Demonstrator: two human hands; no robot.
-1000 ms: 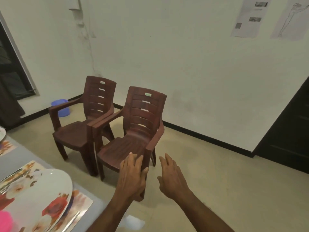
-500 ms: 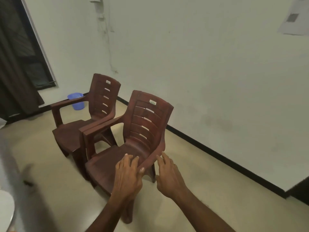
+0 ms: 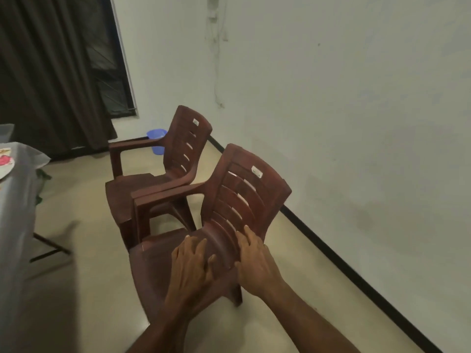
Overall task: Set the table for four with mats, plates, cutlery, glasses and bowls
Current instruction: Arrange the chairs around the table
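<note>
Counter point(image 3: 17, 205) draped in a pale grey cloth shows only at the far left edge, carrying the rim of a white round plate with a red flower print point(image 3: 5, 163); no other tableware is in view. At centre, 2 dark reddish-brown moulded plastic armchairs stand side by side on a cream tiled floor point(image 3: 84, 263), near a white wall. The nearer chair point(image 3: 229, 215) has a slatted, curved back and a smooth glossy seat; the farther chair point(image 3: 165, 164) matches it.

The left hand point(image 3: 191, 270) is spread, fingers straight, over the nearer chair's seat. The right hand point(image 3: 254, 261) is spread too, fingertips at the lower slats of the backrest. Neither hand grips anything; whether they touch the plastic is unclear.

Risks, as a judgement: the armrests of the 2 chairs overlap, so pulling the nearer chair could snag and drag the other. Smooth plastic may slip under flat fingers. Light chairs could scrape the floor or knock the counter and shift the plate.
</note>
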